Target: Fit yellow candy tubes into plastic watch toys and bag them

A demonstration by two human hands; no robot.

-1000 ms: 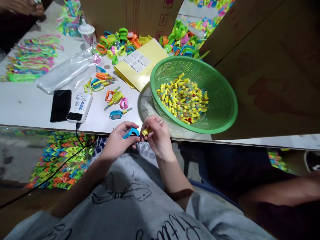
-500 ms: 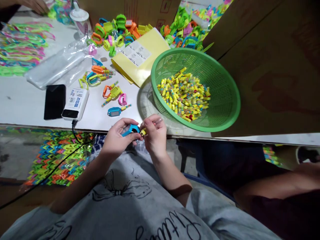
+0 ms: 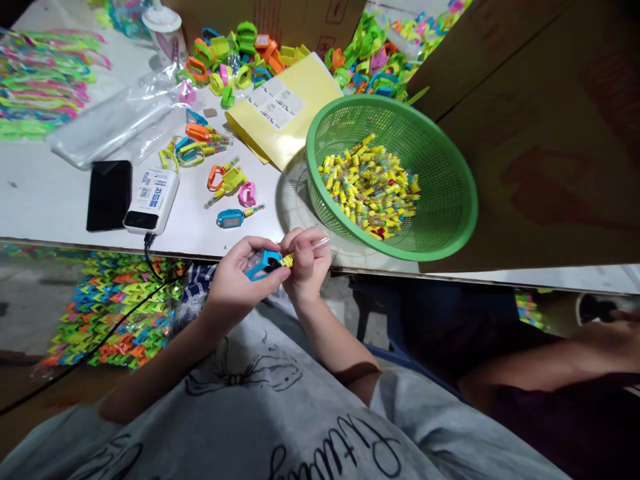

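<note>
My left hand is closed around a small blue plastic toy piece, held just below the table's front edge. My right hand pinches a thin yellow candy tube whose end touches the blue piece. Just beyond my right hand, a green mesh basket holds a heap of similar yellow tubes. Several assembled pieces, among them a blue one, an orange one and a pink one, lie on the white table above my left hand.
A black phone and a white power bank with a cable lie left. Yellow sticker sheets, clear bags, a cup, piles of coloured pieces and cardboard boxes stand behind. Another person's arm reaches in lower right.
My hands have come closer together, and the yellow tube's end now meets the blue piece. The view has shifted slightly; the other person's hand at top left is out of frame.
</note>
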